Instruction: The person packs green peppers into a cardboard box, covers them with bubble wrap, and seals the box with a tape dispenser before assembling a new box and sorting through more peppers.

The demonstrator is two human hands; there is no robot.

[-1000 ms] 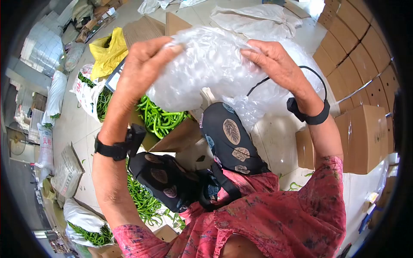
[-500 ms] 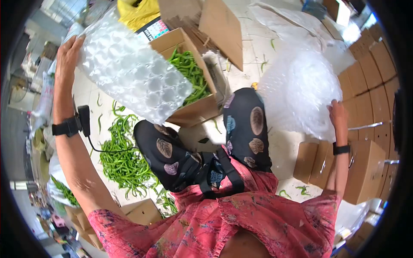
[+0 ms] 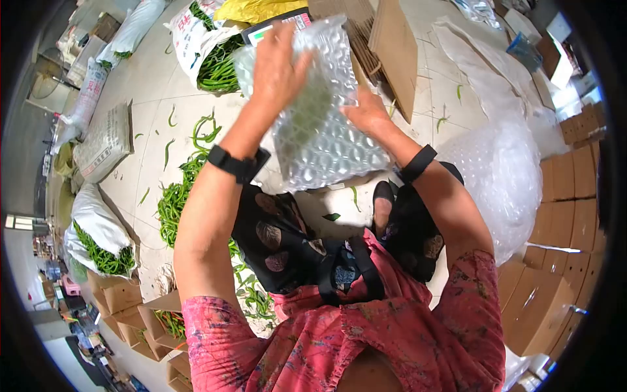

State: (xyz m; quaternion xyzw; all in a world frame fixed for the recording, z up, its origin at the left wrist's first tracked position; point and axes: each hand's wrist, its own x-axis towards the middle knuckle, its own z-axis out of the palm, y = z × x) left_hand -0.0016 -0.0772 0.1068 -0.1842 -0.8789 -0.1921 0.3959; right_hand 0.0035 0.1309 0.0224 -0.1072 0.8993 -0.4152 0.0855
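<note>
A sheet of bubble wrap (image 3: 333, 147) lies over the cardboard box of green peppers, and a dim green patch shows through it. Most of the box is hidden under the sheet. My left hand (image 3: 277, 75) is on the sheet's upper left part, fingers stretched forward and thumb apart, slightly blurred. At the right edge of the sheet my right hand (image 3: 369, 114) has its fingers closed on the wrap; its fingertips are partly hidden. Loose green peppers (image 3: 176, 202) are heaped on the floor left of my legs.
The bubble wrap roll (image 3: 499, 189) rests at the right beside stacked cardboard boxes (image 3: 558, 222). A white sack of peppers (image 3: 219, 68) lies open ahead; another sack (image 3: 101, 219) is at the left. A cardboard flap (image 3: 395, 55) stands up ahead right.
The bubble wrap sheet has come down over the pepper box. My left hand moved right and inward onto it. My right hand left the roll and came to the sheet's right edge.
</note>
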